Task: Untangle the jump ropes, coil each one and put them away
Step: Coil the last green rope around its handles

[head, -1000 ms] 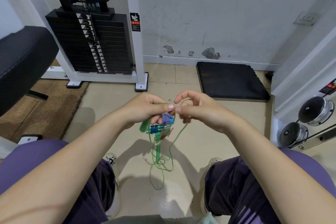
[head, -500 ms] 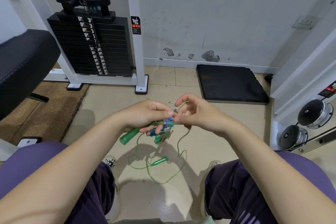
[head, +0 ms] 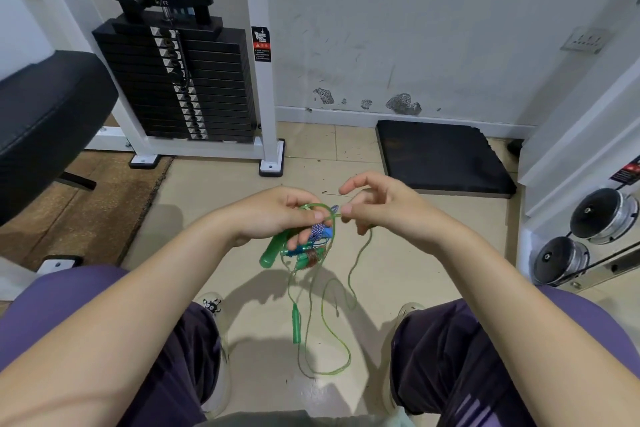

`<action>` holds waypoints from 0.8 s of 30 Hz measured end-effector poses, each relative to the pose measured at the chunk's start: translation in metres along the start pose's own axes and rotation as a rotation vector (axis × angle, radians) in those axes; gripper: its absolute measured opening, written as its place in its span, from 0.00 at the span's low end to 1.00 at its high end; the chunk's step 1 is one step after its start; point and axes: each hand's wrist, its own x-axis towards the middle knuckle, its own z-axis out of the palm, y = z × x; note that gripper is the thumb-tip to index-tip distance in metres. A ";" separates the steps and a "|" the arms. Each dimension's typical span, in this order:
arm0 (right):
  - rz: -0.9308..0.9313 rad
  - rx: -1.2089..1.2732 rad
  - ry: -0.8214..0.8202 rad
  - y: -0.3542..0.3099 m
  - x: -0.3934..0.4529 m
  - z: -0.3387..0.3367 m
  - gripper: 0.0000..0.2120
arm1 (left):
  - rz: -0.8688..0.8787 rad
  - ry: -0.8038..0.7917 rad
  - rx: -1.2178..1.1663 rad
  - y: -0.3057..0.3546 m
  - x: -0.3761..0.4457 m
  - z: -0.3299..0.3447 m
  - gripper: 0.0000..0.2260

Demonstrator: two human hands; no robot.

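Several ropes hang knotted together between my knees: a green jump rope [head: 323,333] whose thin cord loops down toward the floor, and a blue-and-white braided rope [head: 320,229] bunched with something brownish in the clump just below my fingers. One green handle [head: 273,251] sticks out left of the clump; the second green handle [head: 296,322] dangles lower, near the floor.

My left hand [head: 277,215] grips the bundle, fingers curled round it, thumb pressing the green cord on top. My right hand [head: 377,206] pinches the same cord just right of that thumb, with the index finger lifted free.

I judge this the untangling step, well short of any coiling. The next move, as I see it, calls for drawing the pinched green cord out to the right through the clump while the left hand keeps the bundle from following, and watching that the dangling handle does not snag.

Against the frame half a second ago, the green loops that spread wide below now hang longer and narrower, the lower handle points down instead of lying across, and the upper handle tilts more steeply.

Farther out stand a weight stack [head: 180,80] far left, a black mat [head: 440,159] by the wall, and a padded bench [head: 48,114] at left.
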 end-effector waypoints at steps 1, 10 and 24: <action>-0.004 -0.009 -0.050 0.000 -0.001 0.005 0.14 | 0.013 0.012 -0.024 0.001 0.001 0.004 0.10; -0.150 -0.178 0.262 0.004 0.008 -0.007 0.07 | -0.017 0.092 -0.080 0.003 0.003 -0.009 0.12; -0.140 -0.218 0.234 -0.002 0.004 -0.006 0.03 | -0.077 0.054 0.101 0.008 -0.001 -0.014 0.13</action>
